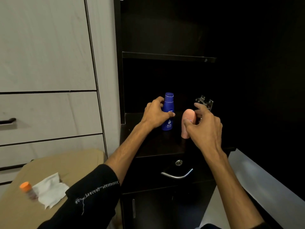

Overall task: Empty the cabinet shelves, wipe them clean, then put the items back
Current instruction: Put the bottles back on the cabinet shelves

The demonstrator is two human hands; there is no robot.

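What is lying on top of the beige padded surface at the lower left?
A white crumpled cloth and a blurred orange-capped tube lie there; the black sleeve covers its right part.

A pale wooden wardrobe point(46, 63) with a dark drawer handle point(7, 121) stood on the left. Below the open shelves, a dark drawer front carried a round lock point(178, 162) and a curved metal handle point(176, 174).

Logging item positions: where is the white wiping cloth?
The crumpled white cloth lies lower left on the tan padded surface, beside an orange-capped bottle.
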